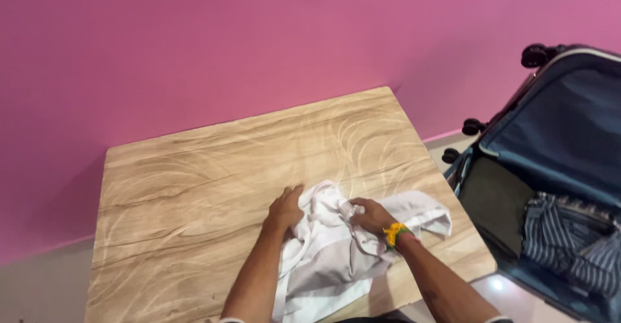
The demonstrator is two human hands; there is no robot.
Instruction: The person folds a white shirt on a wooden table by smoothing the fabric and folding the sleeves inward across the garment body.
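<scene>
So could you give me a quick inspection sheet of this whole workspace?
Surface: wooden table, pale swirling grain.
Job's things: white garment, crumpled near the front edge.
Clutter: nothing seen.
Grippers: left hand and right hand both rest on the white garment, fingers gathering cloth; beaded bracelet on the right wrist.
Cables: nothing seen.
Surroundings: pink wall; open blue suitcase at right, striped clothing inside.
</scene>
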